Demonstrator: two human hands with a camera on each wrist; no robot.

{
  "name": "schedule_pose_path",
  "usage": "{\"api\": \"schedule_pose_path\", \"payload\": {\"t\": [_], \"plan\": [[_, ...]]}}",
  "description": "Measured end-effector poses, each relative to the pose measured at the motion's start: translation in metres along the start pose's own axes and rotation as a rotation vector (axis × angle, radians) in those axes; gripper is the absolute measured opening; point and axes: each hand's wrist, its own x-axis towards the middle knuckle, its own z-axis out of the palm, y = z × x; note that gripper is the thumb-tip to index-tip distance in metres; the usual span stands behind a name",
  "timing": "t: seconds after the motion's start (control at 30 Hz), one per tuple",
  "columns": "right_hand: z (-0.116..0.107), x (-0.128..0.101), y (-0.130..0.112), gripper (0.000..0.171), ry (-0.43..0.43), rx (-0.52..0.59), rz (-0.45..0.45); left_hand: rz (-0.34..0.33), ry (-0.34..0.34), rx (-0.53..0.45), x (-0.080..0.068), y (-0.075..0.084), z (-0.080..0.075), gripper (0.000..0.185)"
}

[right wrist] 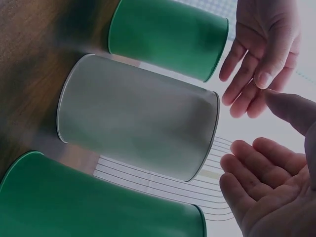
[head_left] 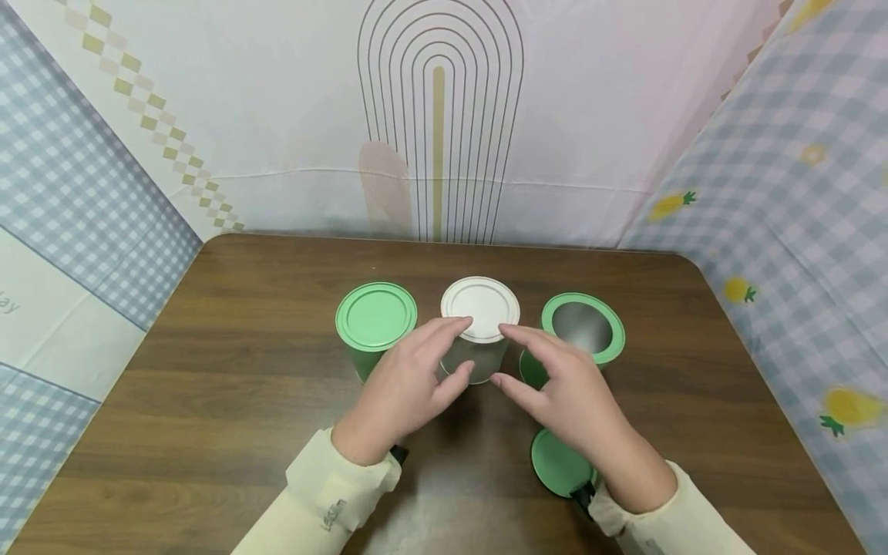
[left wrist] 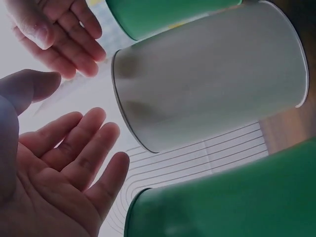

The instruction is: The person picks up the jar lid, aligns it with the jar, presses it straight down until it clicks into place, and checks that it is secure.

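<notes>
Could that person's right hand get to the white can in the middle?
Probably yes: the right hand looks empty, its fingers pointing toward the white can, and nothing seems to stand between them.

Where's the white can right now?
In the head view, the white can stands near the picture's middle on the table, between the lidded green can at left and the open green can at right, with the left hand and right hand near its top.
</notes>
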Motion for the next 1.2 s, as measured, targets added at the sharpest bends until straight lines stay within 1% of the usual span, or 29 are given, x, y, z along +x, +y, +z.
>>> {"api": "schedule_pose_path", "payload": {"t": [0.17, 0.37, 0.47, 0.63, 0.8, 0.97, 1.2], "plan": [[-0.001, -0.005, 0.000, 0.055, 0.013, 0.012, -0.015, -0.009, 0.019, -0.035, -0.004, 0.005, 0.000, 0.047], [-0.001, -0.010, 0.000, 0.053, 0.019, 0.019, -0.022, 0.028, 0.039, -0.052, -0.008, 0.009, 0.002, 0.053], [-0.002, -0.013, -0.001, 0.053, 0.018, 0.014, -0.016, 0.030, 0.040, -0.060, -0.009, 0.011, 0.003, 0.055], [-0.004, -0.019, -0.002, 0.054, 0.016, 0.005, -0.008, 0.031, 0.033, -0.084, -0.012, 0.015, 0.006, 0.056], [-0.004, -0.026, -0.003, 0.056, 0.015, -0.002, -0.008, 0.035, 0.023, -0.123, -0.016, 0.019, 0.007, 0.054], [-0.003, -0.031, -0.002, 0.057, 0.028, -0.004, -0.030, 0.061, 0.019, -0.139, -0.018, 0.023, 0.011, 0.054], [-0.006, -0.038, -0.003, 0.059, 0.029, -0.015, -0.021, 0.055, -0.023, -0.153, -0.020, 0.025, 0.015, 0.055]]}}
